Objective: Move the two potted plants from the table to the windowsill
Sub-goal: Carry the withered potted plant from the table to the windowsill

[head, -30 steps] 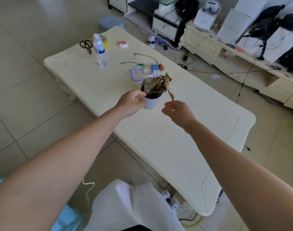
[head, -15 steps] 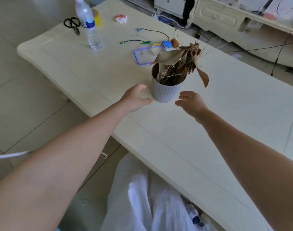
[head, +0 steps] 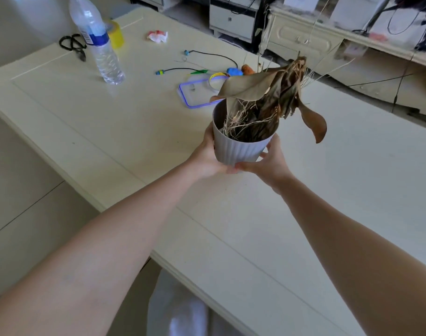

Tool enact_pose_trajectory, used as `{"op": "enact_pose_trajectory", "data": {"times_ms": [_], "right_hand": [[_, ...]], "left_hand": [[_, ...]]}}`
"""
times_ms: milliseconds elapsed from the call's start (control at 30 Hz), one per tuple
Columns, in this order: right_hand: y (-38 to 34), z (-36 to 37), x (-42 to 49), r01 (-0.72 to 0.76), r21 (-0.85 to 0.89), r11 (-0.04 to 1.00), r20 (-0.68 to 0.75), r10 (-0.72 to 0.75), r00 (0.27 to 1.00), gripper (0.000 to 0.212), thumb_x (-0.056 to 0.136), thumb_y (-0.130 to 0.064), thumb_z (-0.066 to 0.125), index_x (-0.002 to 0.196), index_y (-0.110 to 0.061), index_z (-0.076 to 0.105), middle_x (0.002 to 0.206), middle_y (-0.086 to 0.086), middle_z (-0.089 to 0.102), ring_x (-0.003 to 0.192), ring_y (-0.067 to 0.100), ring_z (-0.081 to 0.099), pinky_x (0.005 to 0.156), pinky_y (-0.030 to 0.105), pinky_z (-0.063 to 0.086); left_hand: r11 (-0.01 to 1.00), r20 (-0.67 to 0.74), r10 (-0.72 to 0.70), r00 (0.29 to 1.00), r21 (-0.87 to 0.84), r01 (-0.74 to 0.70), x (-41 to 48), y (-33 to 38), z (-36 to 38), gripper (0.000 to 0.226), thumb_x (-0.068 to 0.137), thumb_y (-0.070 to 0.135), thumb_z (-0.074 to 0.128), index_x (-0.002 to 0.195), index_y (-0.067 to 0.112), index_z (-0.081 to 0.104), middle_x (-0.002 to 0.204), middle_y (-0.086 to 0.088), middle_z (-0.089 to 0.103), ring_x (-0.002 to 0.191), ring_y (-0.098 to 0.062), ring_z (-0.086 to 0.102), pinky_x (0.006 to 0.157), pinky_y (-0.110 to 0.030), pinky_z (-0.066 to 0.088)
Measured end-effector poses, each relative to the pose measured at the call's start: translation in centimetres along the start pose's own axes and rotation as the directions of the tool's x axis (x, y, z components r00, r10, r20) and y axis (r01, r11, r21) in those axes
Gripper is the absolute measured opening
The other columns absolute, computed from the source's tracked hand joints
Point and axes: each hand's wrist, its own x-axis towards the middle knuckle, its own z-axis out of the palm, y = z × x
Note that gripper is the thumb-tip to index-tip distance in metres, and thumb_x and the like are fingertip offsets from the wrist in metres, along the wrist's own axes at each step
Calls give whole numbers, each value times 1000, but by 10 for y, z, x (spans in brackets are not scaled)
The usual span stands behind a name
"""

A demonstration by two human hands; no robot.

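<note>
Half a second ago both hands hovered open beside the ribbed pot (head: 240, 150); now the left hand (head: 207, 157) and right hand (head: 267, 163) clasp its sides, tilting it above the counter (head: 134, 132).

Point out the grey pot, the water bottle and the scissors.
grey pot (head: 238, 151), head view, ribbed front wall.
water bottle (head: 103, 52), head view, clear body below the label.
scissors (head: 72, 44), head view, black handles.
</note>
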Motion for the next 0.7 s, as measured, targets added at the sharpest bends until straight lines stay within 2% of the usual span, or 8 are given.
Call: {"op": "enact_pose_trajectory", "data": {"times_ms": [100,200,333,500,633,700], "right_hand": [[-4,2,-1,18,29,999,-1,-18,1000,103,53,-5,88,138,-13,29,130,-3,47,123,20,47,83,19,46],[-15,-2,-5,54,70,996,1,-54,999,100,54,-5,88,137,-13,31,129,-5,47,121,18,48,84,18,50],[-39,-18,-19,56,75,996,7,-57,998,102,54,-7,89,137,-14,30,131,-4,47,119,20,50,91,34,52],[-71,-43,-53,32,39,999,-21,-31,999,104,51,-12,91,137,-15,32,134,0,49,120,19,51,82,19,51],[-107,-66,-86,4,64,998,-26,-2,1000,106,52,-11,90,139,-17,30,136,-1,47,121,22,50,93,35,51],[-128,-78,-105,7,61,998,-38,-5,999,107,52,-12,90,140,-17,29,137,-1,47,123,20,49,97,34,48]], "left_hand": [[999,-49,40,998,-30,-41,-3,2,3,131,35,34,83,140,22,6,142,-1,35,128,-21,43,99,-39,46],[996,-119,78,990,-32,-82,-9,11,-1,123,35,39,81,138,27,14,133,9,38,124,-22,47,95,-44,50],[994,-126,104,987,-13,-107,-23,39,-5,115,45,28,85,137,23,17,130,13,35,123,-21,48,92,-41,51],[998,-78,64,995,7,-64,-51,79,-7,109,54,14,88,138,17,19,125,12,39,112,-16,50,89,-30,46],[999,-52,49,997,15,-48,-76,118,-9,104,57,11,86,137,18,20,124,13,40,106,-16,52,83,-24,42],[999,-27,46,999,4,-46,-91,144,-10,104,56,10,86,137,18,20,127,10,41,106,-16,52,83,-23,43]]}}
